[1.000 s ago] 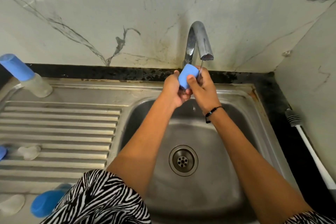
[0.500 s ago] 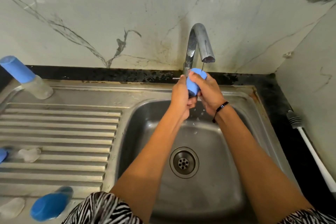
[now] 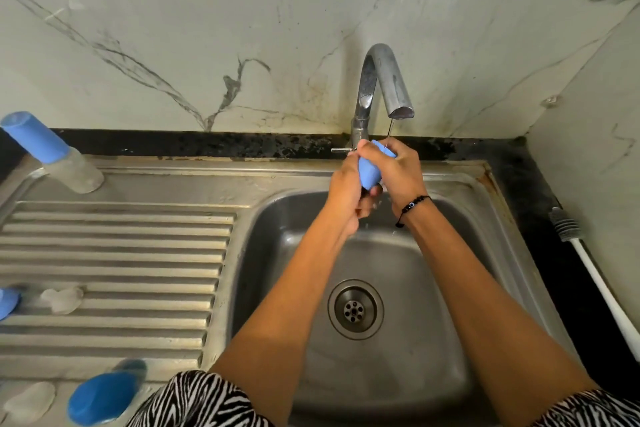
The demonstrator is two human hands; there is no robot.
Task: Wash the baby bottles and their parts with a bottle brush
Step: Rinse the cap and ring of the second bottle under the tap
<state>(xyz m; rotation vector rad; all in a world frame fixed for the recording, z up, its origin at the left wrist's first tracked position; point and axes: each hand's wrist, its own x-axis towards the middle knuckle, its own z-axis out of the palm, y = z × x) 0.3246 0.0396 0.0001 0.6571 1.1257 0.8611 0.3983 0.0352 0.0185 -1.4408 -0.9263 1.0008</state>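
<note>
Blue bottle cap (image 3: pixel 369 173) is between both my hands, held right under the tap (image 3: pixel 384 87) spout, above the back edge of the sink (image 3: pixel 398 374) basin. Thin water stream (image 3: pixel 390 128) drops from the spout onto the cap's top end. My left hand (image 3: pixel 348 194) wraps the cap from the left, fingers curled round its lower part. My right hand (image 3: pixel 394 170) clamps it from the right and over the top, thumb across the upper end. Both grips pinched tight on the cap, no spread. Black bracelet (image 3: pixel 414 205) on my right wrist.

Relative to the sink basin:
- bottle brush (image 3: pixel 595 270) lies well to the right, on the dark counter, grey bristle head toward the wall, white handle running toward me. Not touched.
- capped baby bottle (image 3: pixel 52 152) stands tilted at the far left back corner of the drainboard (image 3: pixel 114 253), blue cap on top, clear body below.
- clear teat (image 3: pixel 62 300) lies on the ridges left of the basin, a blue part (image 3: pixel 7 302) just beside it at the frame edge.
- another blue cap (image 3: pixel 104 397) lies on its side at the near left, with a clear part (image 3: pixel 29 400) next to it; blurred, can't tell what exactly.

Drain (image 3: pixel 355 309) sits in the basin centre, between my forearms. Zebra-print sleeves (image 3: pixel 197 402) at the bottom edge.
</note>
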